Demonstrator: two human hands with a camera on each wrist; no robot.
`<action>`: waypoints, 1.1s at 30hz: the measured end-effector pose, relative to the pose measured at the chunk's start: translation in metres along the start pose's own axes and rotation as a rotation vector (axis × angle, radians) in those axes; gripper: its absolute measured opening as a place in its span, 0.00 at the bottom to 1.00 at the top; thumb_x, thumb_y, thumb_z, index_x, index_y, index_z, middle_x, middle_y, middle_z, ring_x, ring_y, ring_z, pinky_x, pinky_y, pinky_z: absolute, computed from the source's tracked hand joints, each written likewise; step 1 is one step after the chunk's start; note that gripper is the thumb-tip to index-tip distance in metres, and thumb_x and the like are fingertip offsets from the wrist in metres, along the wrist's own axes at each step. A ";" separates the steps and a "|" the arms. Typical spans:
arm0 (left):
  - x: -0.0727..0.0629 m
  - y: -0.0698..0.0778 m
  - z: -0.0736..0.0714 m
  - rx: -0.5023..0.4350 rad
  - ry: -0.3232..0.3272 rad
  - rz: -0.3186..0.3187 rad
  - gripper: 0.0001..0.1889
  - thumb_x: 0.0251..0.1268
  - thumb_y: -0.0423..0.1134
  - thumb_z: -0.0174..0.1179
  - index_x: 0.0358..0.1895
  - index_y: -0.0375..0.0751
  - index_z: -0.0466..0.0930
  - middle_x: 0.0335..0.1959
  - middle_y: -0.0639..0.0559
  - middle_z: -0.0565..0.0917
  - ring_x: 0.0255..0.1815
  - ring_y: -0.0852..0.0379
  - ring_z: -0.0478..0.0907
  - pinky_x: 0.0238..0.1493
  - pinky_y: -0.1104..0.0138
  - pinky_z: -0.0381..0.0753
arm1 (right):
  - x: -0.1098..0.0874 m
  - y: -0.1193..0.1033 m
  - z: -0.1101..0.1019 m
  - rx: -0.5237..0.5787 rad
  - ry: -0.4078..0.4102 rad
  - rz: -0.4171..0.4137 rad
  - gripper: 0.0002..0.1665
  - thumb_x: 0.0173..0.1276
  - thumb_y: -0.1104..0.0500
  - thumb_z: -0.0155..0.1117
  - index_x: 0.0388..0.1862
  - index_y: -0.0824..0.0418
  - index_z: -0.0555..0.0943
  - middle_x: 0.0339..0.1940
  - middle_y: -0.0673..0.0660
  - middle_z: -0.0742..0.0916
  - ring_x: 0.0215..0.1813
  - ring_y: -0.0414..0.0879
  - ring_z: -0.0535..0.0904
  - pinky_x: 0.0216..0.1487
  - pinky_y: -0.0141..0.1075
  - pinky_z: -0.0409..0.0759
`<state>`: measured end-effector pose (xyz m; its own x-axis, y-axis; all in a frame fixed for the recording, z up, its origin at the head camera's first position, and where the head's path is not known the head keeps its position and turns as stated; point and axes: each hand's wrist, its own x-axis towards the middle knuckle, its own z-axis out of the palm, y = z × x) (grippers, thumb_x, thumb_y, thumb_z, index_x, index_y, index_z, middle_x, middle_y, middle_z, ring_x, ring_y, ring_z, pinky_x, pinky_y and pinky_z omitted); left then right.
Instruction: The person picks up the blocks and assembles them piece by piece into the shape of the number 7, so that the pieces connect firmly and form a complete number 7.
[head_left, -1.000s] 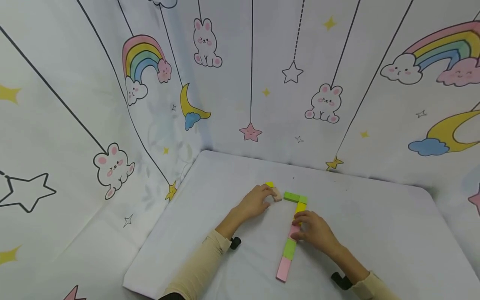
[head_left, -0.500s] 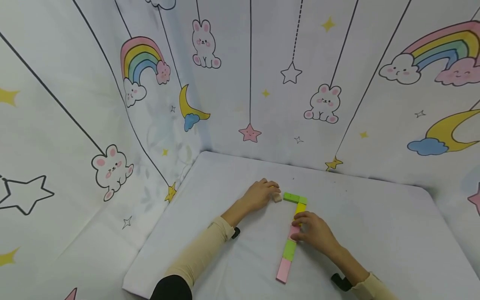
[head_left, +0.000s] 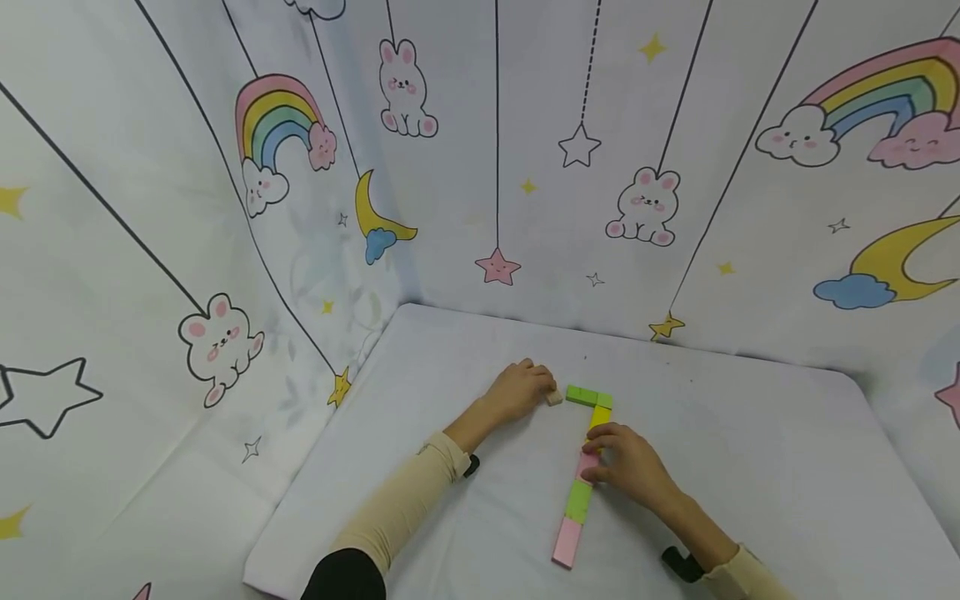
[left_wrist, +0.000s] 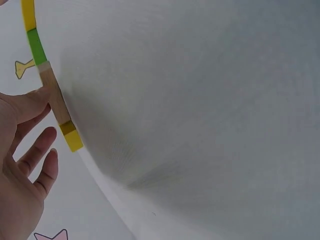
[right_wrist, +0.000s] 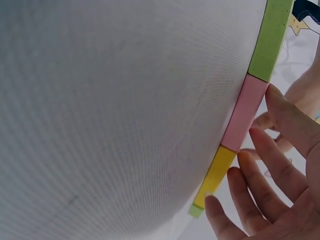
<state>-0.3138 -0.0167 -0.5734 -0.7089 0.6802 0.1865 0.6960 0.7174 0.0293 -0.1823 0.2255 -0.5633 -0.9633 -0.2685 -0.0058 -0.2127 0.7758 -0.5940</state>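
Observation:
In the head view, my left hand [head_left: 520, 390] is over a plain wooden block [head_left: 553, 398] at the far left end of the row. The left wrist view has my thumb and forefinger pinching that wooden block [left_wrist: 56, 95], with a yellow block [left_wrist: 73, 139] at its outer end, hidden under the hand from above. My right hand [head_left: 628, 458] touches the side of the row with thumb and fingertips spread, fingers relaxed. The thumb is at one end of a pink block [right_wrist: 245, 112]; other fingertips lie along it and a yellow block [right_wrist: 215, 172].
From the wooden block, a green block [head_left: 582, 394] and a small green one [head_left: 604, 401] lead to a corner. The row then runs toward me, ending in a green block [head_left: 578, 502] and a pink block [head_left: 567, 542]. A white cloth covers the table [head_left: 780, 467]; printed fabric walls stand behind.
My left hand has moved slightly forward and right over the yellow and wooden blocks, covering the yellow one that showed earlier. The right hand keeps its place on the row.

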 end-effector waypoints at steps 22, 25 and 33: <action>0.008 0.002 -0.002 0.126 -0.033 -0.004 0.12 0.80 0.47 0.57 0.58 0.58 0.87 0.60 0.65 0.83 0.56 0.59 0.76 0.50 0.65 0.77 | -0.002 -0.001 0.000 -0.021 0.016 -0.014 0.20 0.49 0.53 0.88 0.42 0.51 0.92 0.56 0.52 0.86 0.63 0.56 0.78 0.67 0.58 0.75; 0.009 0.003 -0.004 0.130 -0.039 -0.024 0.12 0.80 0.47 0.57 0.57 0.58 0.87 0.58 0.65 0.84 0.55 0.59 0.77 0.49 0.65 0.77 | -0.002 0.000 0.001 -0.030 0.019 -0.023 0.20 0.50 0.52 0.88 0.43 0.51 0.92 0.57 0.52 0.86 0.63 0.57 0.78 0.67 0.59 0.75; 0.012 0.003 -0.004 0.129 -0.037 -0.063 0.12 0.80 0.48 0.58 0.55 0.58 0.88 0.54 0.63 0.85 0.53 0.59 0.78 0.47 0.65 0.76 | -0.002 0.003 0.003 -0.024 0.025 -0.024 0.21 0.50 0.51 0.88 0.43 0.51 0.92 0.57 0.51 0.86 0.64 0.56 0.78 0.67 0.59 0.74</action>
<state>-0.3197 -0.0066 -0.5667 -0.7564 0.6362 0.1519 0.6310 0.7709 -0.0865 -0.1808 0.2262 -0.5674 -0.9617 -0.2725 0.0286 -0.2390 0.7832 -0.5740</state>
